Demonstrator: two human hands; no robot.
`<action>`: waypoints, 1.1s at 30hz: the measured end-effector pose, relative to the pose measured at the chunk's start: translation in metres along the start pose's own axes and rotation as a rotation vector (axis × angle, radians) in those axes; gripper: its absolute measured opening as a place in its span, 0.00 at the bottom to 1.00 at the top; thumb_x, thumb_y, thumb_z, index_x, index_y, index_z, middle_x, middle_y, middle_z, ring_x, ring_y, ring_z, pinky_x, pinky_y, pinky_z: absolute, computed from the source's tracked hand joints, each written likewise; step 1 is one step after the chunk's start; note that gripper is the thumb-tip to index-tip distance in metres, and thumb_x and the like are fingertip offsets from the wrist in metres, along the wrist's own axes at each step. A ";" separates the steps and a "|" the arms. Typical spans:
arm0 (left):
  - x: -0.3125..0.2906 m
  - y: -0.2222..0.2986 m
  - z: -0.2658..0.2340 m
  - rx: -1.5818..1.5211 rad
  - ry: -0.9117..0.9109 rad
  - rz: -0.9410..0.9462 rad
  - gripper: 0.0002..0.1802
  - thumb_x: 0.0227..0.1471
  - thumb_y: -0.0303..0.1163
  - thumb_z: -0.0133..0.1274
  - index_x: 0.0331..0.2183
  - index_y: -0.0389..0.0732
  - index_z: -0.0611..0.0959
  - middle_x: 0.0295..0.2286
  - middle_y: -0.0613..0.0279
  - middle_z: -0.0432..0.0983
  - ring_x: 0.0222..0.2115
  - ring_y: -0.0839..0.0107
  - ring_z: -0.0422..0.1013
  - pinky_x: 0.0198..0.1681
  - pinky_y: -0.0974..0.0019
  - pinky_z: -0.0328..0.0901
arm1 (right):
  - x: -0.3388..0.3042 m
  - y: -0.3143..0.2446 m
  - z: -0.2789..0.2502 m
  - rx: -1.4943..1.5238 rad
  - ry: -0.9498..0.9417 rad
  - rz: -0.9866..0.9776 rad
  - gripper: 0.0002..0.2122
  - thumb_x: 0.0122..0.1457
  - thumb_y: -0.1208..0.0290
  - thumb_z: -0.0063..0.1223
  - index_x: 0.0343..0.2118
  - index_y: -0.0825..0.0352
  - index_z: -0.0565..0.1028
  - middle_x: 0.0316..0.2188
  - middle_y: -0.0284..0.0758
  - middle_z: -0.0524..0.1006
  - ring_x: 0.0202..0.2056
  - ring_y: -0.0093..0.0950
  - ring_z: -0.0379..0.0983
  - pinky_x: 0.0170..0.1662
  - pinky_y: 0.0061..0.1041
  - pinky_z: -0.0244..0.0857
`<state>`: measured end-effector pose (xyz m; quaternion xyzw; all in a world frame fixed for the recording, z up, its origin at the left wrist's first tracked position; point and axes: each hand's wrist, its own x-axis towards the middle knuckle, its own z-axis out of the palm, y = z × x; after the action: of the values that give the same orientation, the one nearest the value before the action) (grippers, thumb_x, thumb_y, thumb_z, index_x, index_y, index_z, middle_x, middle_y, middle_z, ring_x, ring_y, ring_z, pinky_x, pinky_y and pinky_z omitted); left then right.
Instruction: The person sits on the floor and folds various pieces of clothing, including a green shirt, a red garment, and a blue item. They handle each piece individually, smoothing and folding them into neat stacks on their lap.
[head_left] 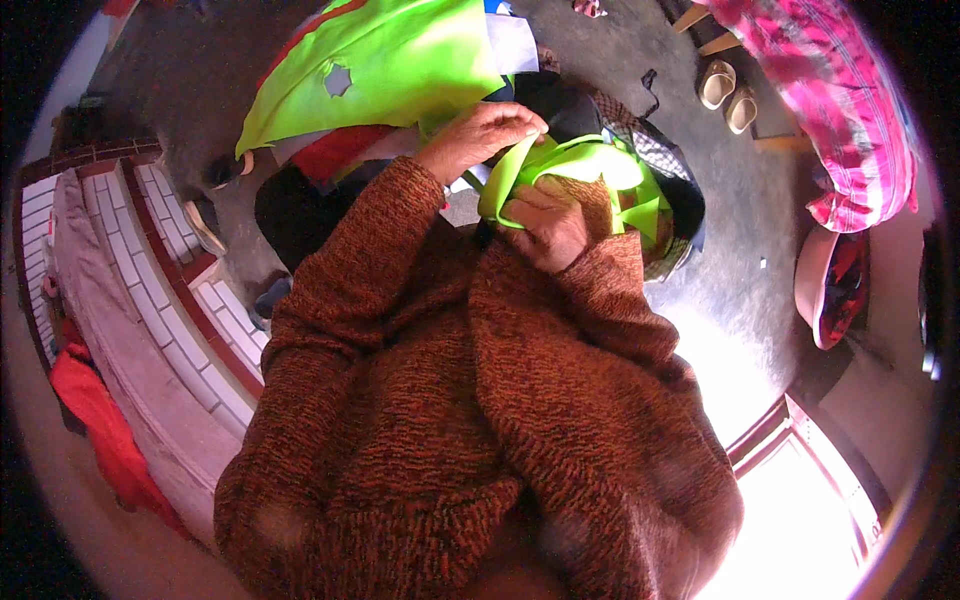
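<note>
My left hand (pixel 478 142) pinches the edge of a bright lime-green cloth (pixel 620 165) between thumb and fingers. Lower down and to the right, my right hand (pixel 548 222) is curled in against a folded strip of the same cloth, its fingertips partly hidden. The cloth lies bunched over my lap, on top of dark and checked fabric (pixel 665 150). Farther left, a wide lime-green piece of cloth (pixel 400 75) with a small hole is spread out, red and white fabric showing beneath it.
At left stands a white-brick ledge (pixel 140 270) with a red cloth (pixel 100 410) near it. Pale clogs (pixel 728 95) sit on the grey floor (pixel 720 240). A pink plaid cloth (pixel 830 90) hangs at the far right above a pink basin (pixel 815 285). Bright light enters by a doorway (pixel 800 490).
</note>
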<state>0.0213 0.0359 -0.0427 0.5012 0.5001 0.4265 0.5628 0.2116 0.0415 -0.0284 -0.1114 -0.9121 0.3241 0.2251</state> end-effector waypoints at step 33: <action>0.016 -0.016 0.059 0.778 0.271 0.112 0.18 0.36 0.44 0.60 0.29 0.43 0.79 0.27 0.55 0.73 0.31 0.57 0.71 0.33 0.58 0.65 | -0.005 0.007 0.022 0.126 -0.136 -0.171 0.13 0.40 0.72 0.53 0.33 0.63 0.74 0.32 0.38 0.73 0.36 0.39 0.71 0.38 0.36 0.65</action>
<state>0.0818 0.0415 -0.0606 0.6421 0.6657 0.2977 0.2366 0.2059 0.0329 -0.0497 0.0035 -0.9094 0.3669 0.1960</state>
